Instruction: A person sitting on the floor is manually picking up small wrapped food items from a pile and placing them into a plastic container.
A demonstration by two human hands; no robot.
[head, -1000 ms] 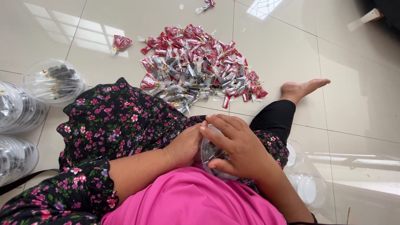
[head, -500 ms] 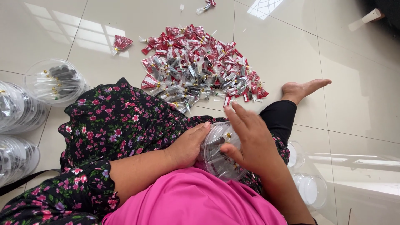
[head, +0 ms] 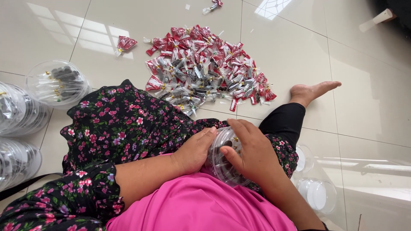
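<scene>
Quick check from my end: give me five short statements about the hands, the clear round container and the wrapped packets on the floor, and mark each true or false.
1. Both hands hold the clear round plastic container on the lap. True.
2. The pile of red and clear wrapped packets lies on the white tiled floor. True.
3. The right hand rests on the floor. False: it grips the container from the right, fingers over its top.
4. The left hand holds a red packet. False: it presses the container's left side.
5. Stacked clear containers stand at the left. True.

Clear plastic tub [head: 222, 160] (probably smooth), glossy floor tiles [head: 364, 85].
</scene>
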